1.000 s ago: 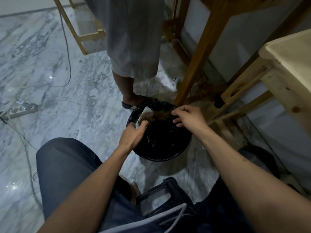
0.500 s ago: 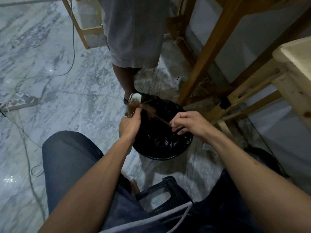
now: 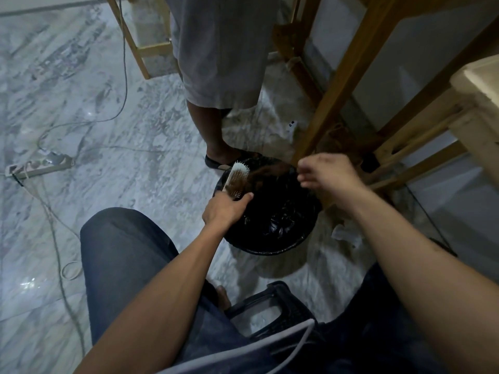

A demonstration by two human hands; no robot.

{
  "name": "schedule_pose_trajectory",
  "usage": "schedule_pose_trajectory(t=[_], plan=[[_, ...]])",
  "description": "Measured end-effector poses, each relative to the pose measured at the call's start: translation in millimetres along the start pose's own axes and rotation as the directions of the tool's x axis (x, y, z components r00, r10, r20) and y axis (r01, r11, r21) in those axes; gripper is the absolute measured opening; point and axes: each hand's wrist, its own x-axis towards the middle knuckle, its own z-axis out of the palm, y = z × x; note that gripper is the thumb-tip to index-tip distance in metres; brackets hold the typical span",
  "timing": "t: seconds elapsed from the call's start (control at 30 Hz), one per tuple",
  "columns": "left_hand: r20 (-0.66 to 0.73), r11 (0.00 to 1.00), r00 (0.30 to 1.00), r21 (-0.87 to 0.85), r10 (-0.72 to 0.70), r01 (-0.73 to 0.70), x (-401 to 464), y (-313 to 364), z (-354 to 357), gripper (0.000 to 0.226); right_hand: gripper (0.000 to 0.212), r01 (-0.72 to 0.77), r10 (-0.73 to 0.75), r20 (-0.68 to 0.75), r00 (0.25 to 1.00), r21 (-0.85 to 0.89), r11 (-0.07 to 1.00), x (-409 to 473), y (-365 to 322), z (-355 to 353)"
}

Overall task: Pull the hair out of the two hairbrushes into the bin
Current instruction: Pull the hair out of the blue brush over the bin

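Observation:
A round black bin (image 3: 270,251) with a black liner stands on the marble floor between my knees. My left hand (image 3: 225,209) grips a white hairbrush (image 3: 237,178) by its handle over the bin's left rim, bristles facing right. Brown hair (image 3: 263,172) clogs the lower bristles and trails in a wisp toward the right over the bin. My right hand (image 3: 326,172) hovers, blurred, above the bin's far right rim, thumb and fingers loosely apart, with nothing plainly between them. Only one brush is visible.
A person's leg and sandalled foot (image 3: 224,160) touch the bin's far rim. Wooden table legs (image 3: 337,90) rise just behind it on the right. A power strip (image 3: 40,166) and cables lie on the left floor. A black plastic stool (image 3: 270,306) sits under me.
My right hand, which was pulling a strand of hair from the brush, has moved up and right and loosened. My left hand tilted the brush back over the bin.

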Motion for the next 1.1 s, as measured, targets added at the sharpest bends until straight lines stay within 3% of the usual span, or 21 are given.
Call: schedule_pose_trajectory(t=[0.1, 0.2, 0.37, 0.47, 0.57, 0.6, 0.73, 0.83, 0.9, 0.97, 1.03, 1.1], plan=[[-0.092, 0.988, 0.988, 0.099, 0.124, -0.115, -5, 5, -6, 0.073, 0.018, -0.102, 0.105, -0.004, 0.994, -0.292, 0.951, 11, 31, 6], [-0.152, 0.967, 0.960, 0.135, 0.234, -0.215, -13, 10, -12, 0.048, 0.061, -0.042, 0.092, 0.091, 0.992, -0.441, 0.897, 6, 32, 13], [-0.178, 0.917, 0.900, 0.116, 0.397, -0.381, -22, 18, -20, 0.033, 0.082, 0.161, -0.064, 0.217, 0.974, -0.466, 0.870, 3, 21, 34], [-0.183, 0.878, 0.859, 0.077, 0.478, -0.472, -25, 23, -21, 0.030, 0.064, 0.125, -0.037, 0.254, 0.966, -0.341, 0.932, 9, 24, 42], [-0.205, 0.909, 0.888, 0.015, 0.411, -0.417, -26, 29, -23, 0.045, 0.015, 0.184, -0.107, 0.207, 0.972, -0.401, 0.898, 12, 30, 45], [-0.212, 0.926, 0.907, -0.018, 0.365, -0.377, -25, 30, -24, 0.053, 0.009, 0.208, -0.139, 0.188, 0.972, -0.421, 0.883, 13, 32, 43], [-0.184, 0.963, 0.972, -0.200, 0.144, -0.181, -7, 24, -35, 0.064, 0.009, 0.178, -0.143, 0.116, 0.983, -0.411, 0.894, 17, 39, 23], [-0.190, 0.937, 0.982, -0.345, -0.013, -0.054, 9, 15, -43, 0.075, 0.008, 0.094, -0.101, -0.003, 0.995, -0.340, 0.936, 22, 46, 8], [-0.220, 0.918, 0.972, -0.396, -0.077, -0.017, 14, 13, -48, 0.075, 0.011, 0.031, -0.058, -0.078, 0.995, -0.313, 0.949, 27, 53, 1], [-0.235, 0.909, 0.969, -0.415, -0.078, -0.028, 13, 15, -51, 0.067, 0.017, -0.028, 0.008, -0.064, 0.998, -0.315, 0.949, 29, 58, -2], [-0.227, 0.918, 0.974, -0.387, -0.002, -0.088, 7, 20, -50, 0.069, 0.034, -0.052, 0.087, 0.084, 0.993, -0.352, 0.935, 24, 58, 2], [-0.204, 0.929, 0.974, -0.332, 0.101, -0.165, -2, 26, -46, 0.068, 0.065, -0.053, 0.141, 0.208, 0.968, -0.382, 0.923, 15, 52, 9]])
